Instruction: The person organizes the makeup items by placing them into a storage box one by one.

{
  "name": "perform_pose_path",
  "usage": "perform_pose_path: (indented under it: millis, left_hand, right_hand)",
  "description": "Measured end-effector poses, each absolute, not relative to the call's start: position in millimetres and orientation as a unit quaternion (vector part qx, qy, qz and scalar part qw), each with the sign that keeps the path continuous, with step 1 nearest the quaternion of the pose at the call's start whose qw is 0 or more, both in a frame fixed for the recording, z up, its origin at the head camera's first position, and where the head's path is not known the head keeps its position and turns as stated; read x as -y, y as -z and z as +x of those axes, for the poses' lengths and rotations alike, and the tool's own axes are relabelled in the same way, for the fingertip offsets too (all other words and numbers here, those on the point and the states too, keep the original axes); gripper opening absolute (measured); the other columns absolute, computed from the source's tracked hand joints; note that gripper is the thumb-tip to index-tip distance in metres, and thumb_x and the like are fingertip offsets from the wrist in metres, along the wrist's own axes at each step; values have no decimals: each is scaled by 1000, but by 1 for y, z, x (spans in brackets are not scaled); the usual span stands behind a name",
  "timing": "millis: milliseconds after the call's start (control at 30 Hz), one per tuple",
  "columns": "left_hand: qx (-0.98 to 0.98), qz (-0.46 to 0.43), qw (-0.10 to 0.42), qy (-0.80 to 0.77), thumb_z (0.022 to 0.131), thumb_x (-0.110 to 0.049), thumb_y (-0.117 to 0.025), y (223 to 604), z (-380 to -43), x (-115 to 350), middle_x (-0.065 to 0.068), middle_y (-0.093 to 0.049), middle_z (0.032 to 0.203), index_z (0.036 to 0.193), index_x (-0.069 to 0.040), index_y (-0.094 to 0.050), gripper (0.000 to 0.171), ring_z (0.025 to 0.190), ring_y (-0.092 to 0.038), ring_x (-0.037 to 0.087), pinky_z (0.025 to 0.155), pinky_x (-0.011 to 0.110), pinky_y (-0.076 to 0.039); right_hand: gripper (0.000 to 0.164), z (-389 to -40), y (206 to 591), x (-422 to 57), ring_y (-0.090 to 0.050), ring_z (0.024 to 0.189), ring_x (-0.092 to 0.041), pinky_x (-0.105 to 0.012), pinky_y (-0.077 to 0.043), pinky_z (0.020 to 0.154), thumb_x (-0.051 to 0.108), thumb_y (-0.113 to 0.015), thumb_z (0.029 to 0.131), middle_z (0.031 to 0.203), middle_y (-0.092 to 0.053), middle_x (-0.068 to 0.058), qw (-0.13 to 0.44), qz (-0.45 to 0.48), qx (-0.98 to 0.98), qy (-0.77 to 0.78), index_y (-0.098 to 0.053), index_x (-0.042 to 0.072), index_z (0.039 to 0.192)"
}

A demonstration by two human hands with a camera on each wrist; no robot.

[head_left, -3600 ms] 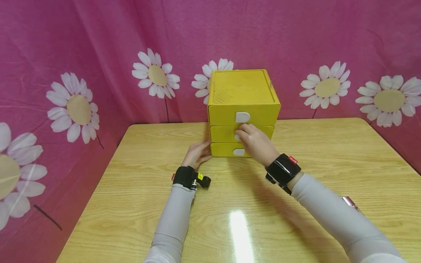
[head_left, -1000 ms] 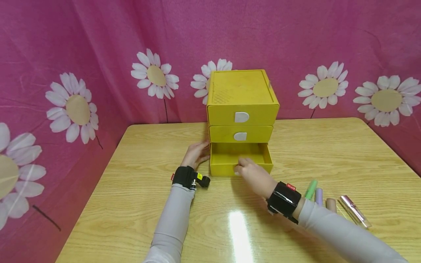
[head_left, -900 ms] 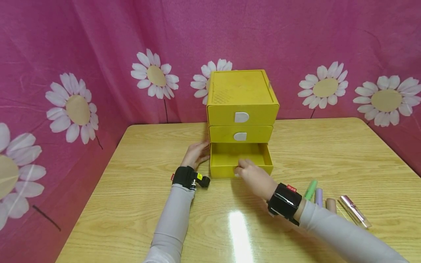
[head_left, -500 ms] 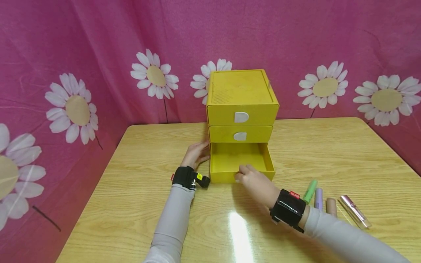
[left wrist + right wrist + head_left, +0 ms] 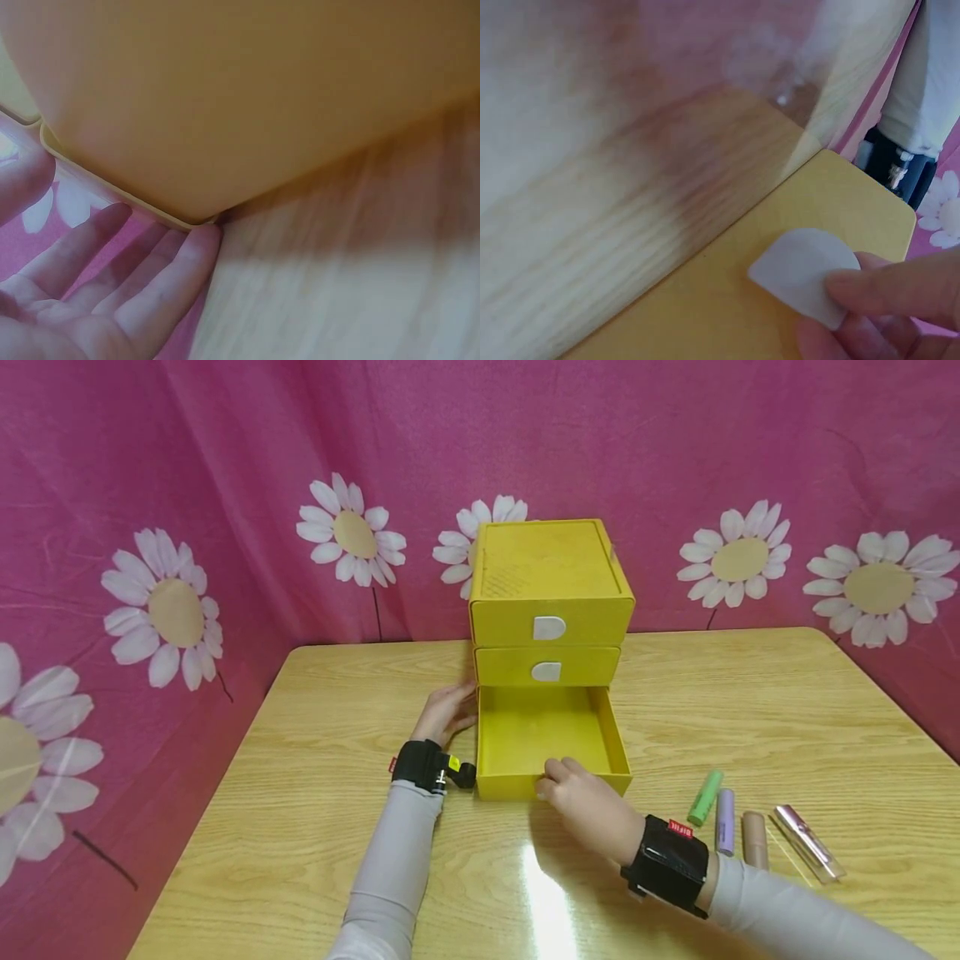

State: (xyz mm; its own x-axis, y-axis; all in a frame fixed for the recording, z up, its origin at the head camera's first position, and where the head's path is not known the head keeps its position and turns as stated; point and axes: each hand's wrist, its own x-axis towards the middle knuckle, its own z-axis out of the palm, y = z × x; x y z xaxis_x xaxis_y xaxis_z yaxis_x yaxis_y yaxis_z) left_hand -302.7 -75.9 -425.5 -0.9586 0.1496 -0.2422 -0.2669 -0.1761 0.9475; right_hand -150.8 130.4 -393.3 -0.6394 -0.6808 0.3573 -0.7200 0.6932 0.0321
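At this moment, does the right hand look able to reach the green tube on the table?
Probably yes: the right hand must first release the white handle, but the green tube lies uncovered near its wrist.

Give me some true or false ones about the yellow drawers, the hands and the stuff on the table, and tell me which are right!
1. The bottom drawer is pulled open. True.
2. The left hand is inside the bottom drawer. False: the left hand touches the side of the yellow cabinet.
3. The right hand pinches a white tab. True.
4. The middle drawer is open too. False: the middle drawer is closed.
5. The green tube lies on the table. True.
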Motion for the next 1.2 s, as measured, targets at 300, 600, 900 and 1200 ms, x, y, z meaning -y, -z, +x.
perform_pose_path:
  millis: [300,600,900,1200]
  left_hand:
    - [-629,-48,136,-764,93,-20,-54,428,-304,75,14,-43,137,126,6,-50,42,122,-43,28,96,46,-40]
    - [-630,-49,137,-763,94,-21,-53,427,-304,75,14,-45,135,126,4,-51,41,119,-46,27,96,45,-40]
    - [-625,-53,139,-766,94,-20,-52,427,-305,75,13,-45,136,127,4,-51,40,120,-44,28,97,46,-39]
    - [-625,-52,141,-766,94,-20,-52,427,-304,75,13,-45,135,127,3,-50,40,120,-45,28,97,46,-39]
  right_hand:
    - [22,-135,391,-126,-49,68,-18,-24,-48,61,-13,-71,67,78,-55,-6,175,388,904,-47,-68,3,82]
    - [23,-127,387,-124,-48,67,-18,-24,-47,60,-14,-69,66,77,-54,-5,162,386,907,-41,-67,2,82]
    - [24,-123,386,-124,-47,68,-18,-25,-46,60,-13,-70,65,78,-53,-5,154,387,908,-53,-66,2,82]
    - [22,-119,378,-129,-53,69,-14,-23,-48,60,-9,-70,68,79,-58,-2,128,391,907,-94,-66,4,84]
